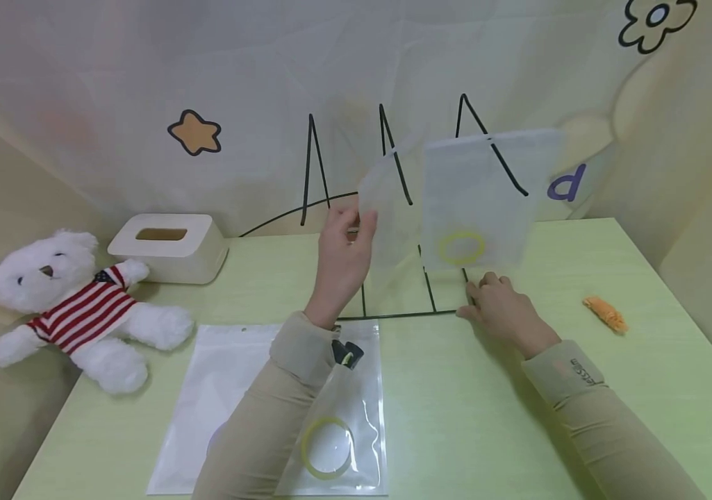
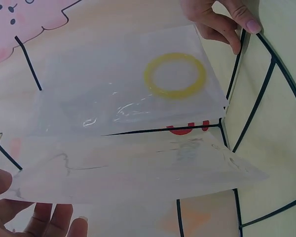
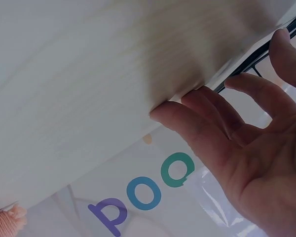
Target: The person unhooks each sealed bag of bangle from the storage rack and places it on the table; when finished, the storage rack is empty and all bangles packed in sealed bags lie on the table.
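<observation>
My left hand (image 1: 344, 253) pinches the left edge of a thin, see-through plastic bag (image 1: 387, 215), which stands tilted in a black wire rack (image 1: 406, 317). To its right in the rack, a whitish plastic bag (image 1: 487, 187) with a yellow ring (image 1: 462, 247) low on it stands upright. My right hand (image 1: 506, 309) is down at the rack's front right corner, thumb and forefinger holding the base wire. In the right wrist view the other fingers (image 3: 175, 118) touch the tabletop. The left wrist view shows both bags between the rack's wires.
Flat bags (image 1: 221, 389) lie at the table's front, partly under my left sleeve; one shows a yellow ring (image 1: 327, 448). A white teddy bear (image 1: 80, 305) in a striped shirt and a white tissue box (image 1: 171, 248) are on the left. An orange yarn bundle (image 1: 606, 314) lies on the right.
</observation>
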The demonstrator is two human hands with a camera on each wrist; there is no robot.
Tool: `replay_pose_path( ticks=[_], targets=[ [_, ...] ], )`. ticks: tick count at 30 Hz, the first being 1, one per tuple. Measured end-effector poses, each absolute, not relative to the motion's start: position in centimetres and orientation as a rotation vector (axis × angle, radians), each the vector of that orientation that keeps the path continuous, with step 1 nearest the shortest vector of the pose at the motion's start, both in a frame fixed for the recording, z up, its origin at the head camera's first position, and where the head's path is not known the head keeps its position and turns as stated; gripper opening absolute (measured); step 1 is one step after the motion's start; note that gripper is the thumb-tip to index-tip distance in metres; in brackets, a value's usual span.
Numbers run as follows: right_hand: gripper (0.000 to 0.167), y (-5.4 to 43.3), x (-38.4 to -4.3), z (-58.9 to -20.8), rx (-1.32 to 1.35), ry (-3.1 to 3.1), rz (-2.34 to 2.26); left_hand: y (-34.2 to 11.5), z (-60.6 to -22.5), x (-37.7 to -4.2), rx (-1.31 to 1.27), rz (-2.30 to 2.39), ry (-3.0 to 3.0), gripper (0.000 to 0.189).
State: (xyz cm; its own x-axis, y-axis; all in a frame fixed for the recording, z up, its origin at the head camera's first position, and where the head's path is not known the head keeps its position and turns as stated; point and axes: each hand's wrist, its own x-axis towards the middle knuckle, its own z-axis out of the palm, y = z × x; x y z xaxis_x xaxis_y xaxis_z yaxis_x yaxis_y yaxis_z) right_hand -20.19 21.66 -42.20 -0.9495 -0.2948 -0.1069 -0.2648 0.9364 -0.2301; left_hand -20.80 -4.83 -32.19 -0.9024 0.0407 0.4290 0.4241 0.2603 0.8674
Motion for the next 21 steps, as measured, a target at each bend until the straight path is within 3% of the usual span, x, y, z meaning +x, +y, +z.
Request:
replay_pose_path(
  ticks=[21],
  targets=[
    [0.06, 21.65, -20.55, -42.49, -0.404, 2.939, -0.298, -4.66, -31.8, -19.95, -0.412, -1.657, -2.162, 0.033]
  ],
)
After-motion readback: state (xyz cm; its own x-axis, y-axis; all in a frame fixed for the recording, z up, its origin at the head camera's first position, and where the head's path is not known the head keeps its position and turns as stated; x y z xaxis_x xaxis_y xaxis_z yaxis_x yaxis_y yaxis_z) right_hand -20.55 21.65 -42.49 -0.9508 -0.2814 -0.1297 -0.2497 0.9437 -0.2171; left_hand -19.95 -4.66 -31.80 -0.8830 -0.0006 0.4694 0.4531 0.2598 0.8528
